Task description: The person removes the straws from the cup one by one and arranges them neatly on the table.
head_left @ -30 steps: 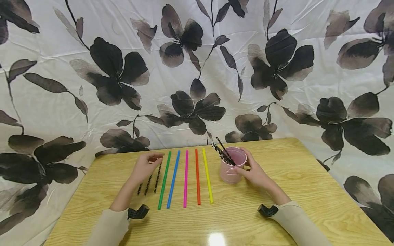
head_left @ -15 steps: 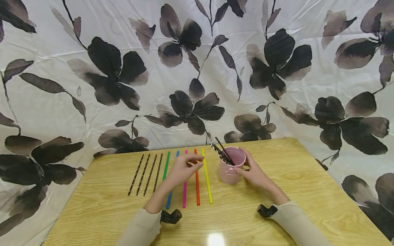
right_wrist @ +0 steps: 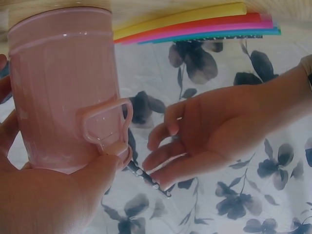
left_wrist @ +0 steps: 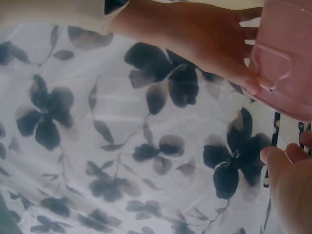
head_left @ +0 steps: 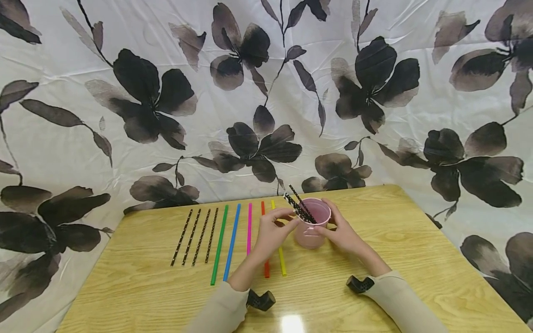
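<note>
My right hand [head_left: 343, 236] holds a small pink pail [head_left: 310, 237], thumb at its little side handle [right_wrist: 106, 119] and fingers round the far side. Black-and-white patterned straws [head_left: 307, 213] lean out of the pail's left side. Beside that rim is my left hand [head_left: 272, 231], its fingers slightly bent and thumb apart, close to the straw tops. In the left wrist view, a dotted straw [left_wrist: 276, 127] passes near the left fingertips [left_wrist: 264, 155]; whether they touch is unclear. The left forearm covers parts of the pink straw [head_left: 250, 226] and red straw [head_left: 267, 270].
Left of the pail, a yellow straw [head_left: 283, 268], a blue straw [head_left: 232, 240] and a green straw [head_left: 219, 243] lie on the wooden table [head_left: 137, 286]. Several black patterned straws [head_left: 201, 238] lie further left. A floral cloth [head_left: 175, 27] hangs behind the table.
My left hand has moved right, from above the black straws across the coloured ones to the pail's rim. My right hand has kept its hold on the pail.
</note>
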The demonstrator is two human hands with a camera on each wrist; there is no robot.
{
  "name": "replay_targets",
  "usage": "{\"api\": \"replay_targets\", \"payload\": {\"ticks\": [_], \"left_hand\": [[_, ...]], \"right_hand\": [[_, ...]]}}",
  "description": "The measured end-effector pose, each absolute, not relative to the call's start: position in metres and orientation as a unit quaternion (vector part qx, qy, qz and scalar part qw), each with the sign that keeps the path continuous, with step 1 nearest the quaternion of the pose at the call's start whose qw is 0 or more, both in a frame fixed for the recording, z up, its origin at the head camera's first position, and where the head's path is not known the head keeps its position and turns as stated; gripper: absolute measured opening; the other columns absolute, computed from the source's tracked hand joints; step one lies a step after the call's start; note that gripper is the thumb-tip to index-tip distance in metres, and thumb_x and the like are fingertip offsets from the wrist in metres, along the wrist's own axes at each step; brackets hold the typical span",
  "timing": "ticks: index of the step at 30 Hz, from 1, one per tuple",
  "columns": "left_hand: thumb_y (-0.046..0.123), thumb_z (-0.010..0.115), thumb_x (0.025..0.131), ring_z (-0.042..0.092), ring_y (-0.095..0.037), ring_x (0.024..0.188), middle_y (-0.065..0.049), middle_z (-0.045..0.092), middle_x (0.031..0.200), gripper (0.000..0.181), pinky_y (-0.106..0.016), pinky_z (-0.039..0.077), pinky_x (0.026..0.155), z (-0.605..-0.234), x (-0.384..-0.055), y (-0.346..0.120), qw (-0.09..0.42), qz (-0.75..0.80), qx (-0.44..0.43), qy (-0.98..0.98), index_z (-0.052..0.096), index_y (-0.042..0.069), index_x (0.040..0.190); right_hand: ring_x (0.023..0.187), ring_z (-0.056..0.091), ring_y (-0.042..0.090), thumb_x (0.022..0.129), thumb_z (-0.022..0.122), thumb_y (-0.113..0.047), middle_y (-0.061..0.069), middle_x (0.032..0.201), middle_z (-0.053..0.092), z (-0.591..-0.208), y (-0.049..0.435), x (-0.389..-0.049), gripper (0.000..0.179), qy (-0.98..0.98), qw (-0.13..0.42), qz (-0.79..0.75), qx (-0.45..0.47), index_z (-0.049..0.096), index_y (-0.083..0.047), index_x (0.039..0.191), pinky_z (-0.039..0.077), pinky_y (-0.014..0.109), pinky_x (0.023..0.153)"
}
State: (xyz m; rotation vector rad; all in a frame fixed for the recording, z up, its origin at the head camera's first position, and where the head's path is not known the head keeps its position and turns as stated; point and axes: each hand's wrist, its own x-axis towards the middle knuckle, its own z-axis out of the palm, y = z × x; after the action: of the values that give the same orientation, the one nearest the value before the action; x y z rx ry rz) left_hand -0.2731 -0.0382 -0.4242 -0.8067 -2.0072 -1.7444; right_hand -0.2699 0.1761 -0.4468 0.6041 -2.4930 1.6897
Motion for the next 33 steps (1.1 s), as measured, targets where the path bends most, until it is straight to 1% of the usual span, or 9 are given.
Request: {"api": "replay_targets", "payload": {"ticks": [3,7,10,14,16,19,23,29,33], "left_hand": [[0.002,0.070,0.073,0.061,-0.017,0.072,-0.013,0.064,0.082,0.014,-0.031,0.049,0.053,-0.424,-0.273,-0.033,0.199,-0.629,-0.279,-0.698,0.067,-0.004,0.085],[0.003,0.069,0.075,0.061,-0.017,0.073,-0.011,0.063,0.081,0.012,-0.031,0.050,0.055,-0.422,-0.272,-0.029,0.202,-0.638,-0.271,-0.692,0.066,-0.004,0.084],[0.004,0.067,0.077,0.061,-0.018,0.074,-0.011,0.063,0.083,0.013,-0.032,0.051,0.061,-0.417,-0.269,-0.029,0.189,-0.649,-0.258,-0.690,0.065,-0.004,0.086],[0.003,0.065,0.078,0.061,-0.022,0.077,-0.016,0.064,0.085,0.015,-0.037,0.050,0.071,-0.409,-0.267,-0.030,0.171,-0.682,-0.235,-0.671,0.063,-0.007,0.088],[0.005,0.065,0.079,0.062,-0.021,0.079,-0.015,0.064,0.085,0.015,-0.035,0.050,0.073,-0.409,-0.270,-0.032,0.168,-0.702,-0.231,-0.652,0.063,-0.006,0.089],[0.003,0.063,0.080,0.062,-0.028,0.083,-0.019,0.063,0.088,0.016,-0.034,0.050,0.074,-0.400,-0.269,-0.037,0.161,-0.726,-0.230,-0.627,0.060,-0.008,0.091],[-0.005,0.059,0.080,0.060,-0.036,0.084,-0.025,0.061,0.091,0.015,-0.032,0.050,0.074,-0.382,-0.262,-0.045,0.171,-0.736,-0.241,-0.609,0.057,-0.013,0.092],[-0.006,0.059,0.080,0.061,-0.028,0.081,-0.023,0.061,0.089,0.012,-0.031,0.049,0.074,-0.367,-0.260,-0.062,0.196,-0.740,-0.261,-0.588,0.057,-0.011,0.091],[-0.003,0.060,0.080,0.061,-0.030,0.082,-0.020,0.062,0.088,0.012,-0.035,0.049,0.075,-0.359,-0.259,-0.074,0.215,-0.742,-0.281,-0.570,0.057,-0.009,0.091]], "right_hand": [[0.106,0.044,0.038,0.082,0.064,-0.018,0.019,0.130,0.035,-0.447,0.175,-0.271,0.075,-0.810,0.033,0.550,0.199,0.015,-0.017,0.140,0.041,0.048,0.082],[0.107,0.045,0.036,0.082,0.064,-0.019,0.018,0.130,0.035,-0.446,0.175,-0.272,0.076,-0.811,0.030,0.550,0.196,0.015,-0.018,0.140,0.042,0.046,0.081],[0.107,0.045,0.035,0.081,0.065,-0.019,0.016,0.129,0.036,-0.446,0.175,-0.272,0.076,-0.813,0.032,0.549,0.192,0.016,-0.019,0.140,0.042,0.045,0.080],[0.106,0.045,0.037,0.081,0.065,-0.017,0.018,0.130,0.036,-0.447,0.175,-0.273,0.077,-0.807,0.034,0.555,0.198,0.015,-0.018,0.140,0.042,0.048,0.081],[0.106,0.045,0.037,0.081,0.065,-0.017,0.019,0.129,0.036,-0.448,0.175,-0.273,0.076,-0.805,0.034,0.557,0.200,0.015,-0.019,0.140,0.041,0.049,0.082],[0.105,0.045,0.038,0.082,0.064,-0.017,0.020,0.128,0.037,-0.447,0.176,-0.273,0.076,-0.806,0.034,0.557,0.199,0.016,-0.019,0.140,0.041,0.049,0.081],[0.106,0.044,0.037,0.082,0.064,-0.019,0.019,0.129,0.037,-0.446,0.177,-0.272,0.076,-0.810,0.030,0.553,0.195,0.016,-0.020,0.140,0.041,0.049,0.082],[0.106,0.045,0.035,0.081,0.065,-0.022,0.018,0.129,0.038,-0.446,0.178,-0.272,0.076,-0.815,0.032,0.546,0.192,0.017,-0.021,0.139,0.042,0.045,0.081],[0.106,0.045,0.036,0.081,0.065,-0.020,0.019,0.128,0.037,-0.446,0.178,-0.272,0.076,-0.814,0.033,0.546,0.194,0.017,-0.020,0.140,0.041,0.046,0.083]]}}
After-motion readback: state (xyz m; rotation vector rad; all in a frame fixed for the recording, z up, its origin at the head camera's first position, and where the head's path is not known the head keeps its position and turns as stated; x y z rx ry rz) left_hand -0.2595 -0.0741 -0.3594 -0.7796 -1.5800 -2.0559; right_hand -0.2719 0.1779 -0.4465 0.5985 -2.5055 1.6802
